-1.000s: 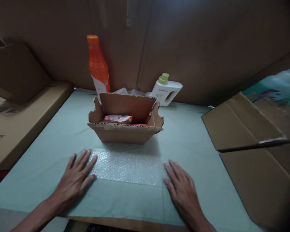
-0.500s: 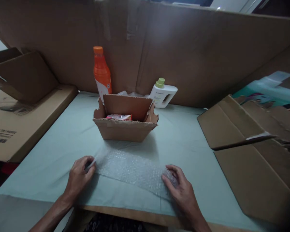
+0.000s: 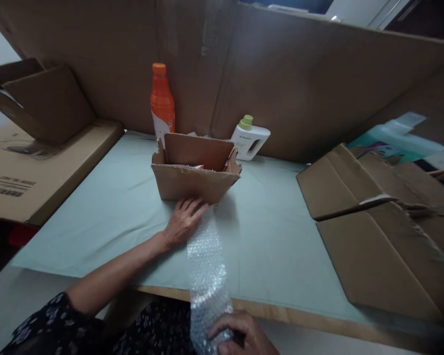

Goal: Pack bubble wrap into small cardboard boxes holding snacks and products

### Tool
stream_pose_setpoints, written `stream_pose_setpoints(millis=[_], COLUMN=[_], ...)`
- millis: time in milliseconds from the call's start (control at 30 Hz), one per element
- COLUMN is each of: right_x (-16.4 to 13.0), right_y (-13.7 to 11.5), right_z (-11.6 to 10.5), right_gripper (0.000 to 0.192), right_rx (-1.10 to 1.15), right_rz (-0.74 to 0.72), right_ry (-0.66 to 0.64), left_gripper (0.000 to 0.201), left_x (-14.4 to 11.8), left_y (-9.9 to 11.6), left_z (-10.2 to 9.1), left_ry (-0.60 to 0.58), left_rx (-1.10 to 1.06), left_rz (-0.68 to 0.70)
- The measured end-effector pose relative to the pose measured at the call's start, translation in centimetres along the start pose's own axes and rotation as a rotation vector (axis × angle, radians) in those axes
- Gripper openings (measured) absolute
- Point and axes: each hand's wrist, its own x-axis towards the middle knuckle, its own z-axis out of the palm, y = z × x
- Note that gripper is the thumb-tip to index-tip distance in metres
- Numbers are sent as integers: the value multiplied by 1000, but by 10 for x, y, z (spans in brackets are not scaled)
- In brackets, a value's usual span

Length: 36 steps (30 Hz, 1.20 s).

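Note:
A strip of clear bubble wrap [image 3: 207, 266] runs lengthwise from the cardboard box down past the table's front edge. My left hand [image 3: 185, 220] lies flat with fingers stretched out at the strip's far end, its fingertips close to the foot of the box. The near end is in my right hand [image 3: 244, 333], whose fingers and thumb curl around it below the table edge. The small open cardboard box [image 3: 194, 185] stands just beyond my left hand. Inside it a red and white packet [image 3: 192, 166] shows only its top; the rest is hidden by the front wall.
Behind the box stand an orange bottle [image 3: 163, 103] and a white jug with a green cap [image 3: 248, 140]. Cardboard boxes [image 3: 377, 261] with a teal container [image 3: 395, 138] fill the right side. A large flat carton [image 3: 52, 182] lies left. A tall cardboard panel [image 3: 281, 74] closes off the back.
The bubble wrap has turned from crosswise to lengthwise. My left hand moved forward and right towards the box; my right hand drew back to the table edge. The view has shifted slightly.

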Motion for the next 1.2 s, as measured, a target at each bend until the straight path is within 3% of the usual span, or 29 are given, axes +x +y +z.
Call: stream_pose_setpoints(millis=[100, 200, 267, 333, 433, 533, 633, 700, 833, 933, 1033, 1133, 1200], right_x=[19, 48, 68, 81, 80, 64, 58, 64, 82, 92, 97, 98, 99], right_y=[-11, -19, -22, -22, -16, -4, 9, 14, 13, 4, -2, -2, -1], right_z=[11, 18, 19, 17, 13, 11, 12, 13, 10, 2, -5, -6, -4], right_gripper=[52, 56, 59, 69, 82, 71, 52, 38, 28, 24, 25, 29, 30], right_rx=[333, 721, 840, 837, 573, 5, -567, -783, -757, -574, -560, -748, -868], right_rz=[-89, -84, -44, -11, 4, -175, -395, -459, -495, -379, -327, -440, -495], right_ry=[25, 106, 170, 245, 397, 557, 556, 529, 482, 415, 501, 656, 630], left_gripper=[48, 53, 58, 63, 65, 71, 71, 63, 50, 51, 44, 46, 44], left_x=[-44, -92, -107, -107, -93, -83, -85, -91, -105, -108, -97, -82, -76], left_y=[17, 33, 42, 48, 48, 42, 39, 41, 50, 50, 39, 26, 22], left_z=[-29, -56, -59, -50, -27, -15, -16, -24, -39, -39, -27, -16, -13], left_ry=[52, -130, -221, -203, -180, -218, -254, -227, -33, -48, -105, -144, -121], left_rx=[-292, -816, -973, -902, -632, -453, -375, -320, -318, -373, -331, -245, -181], left_rz=[-109, -285, -438, -571, -649, -638, -624, -594, -368, -241, -327, -400, -399])
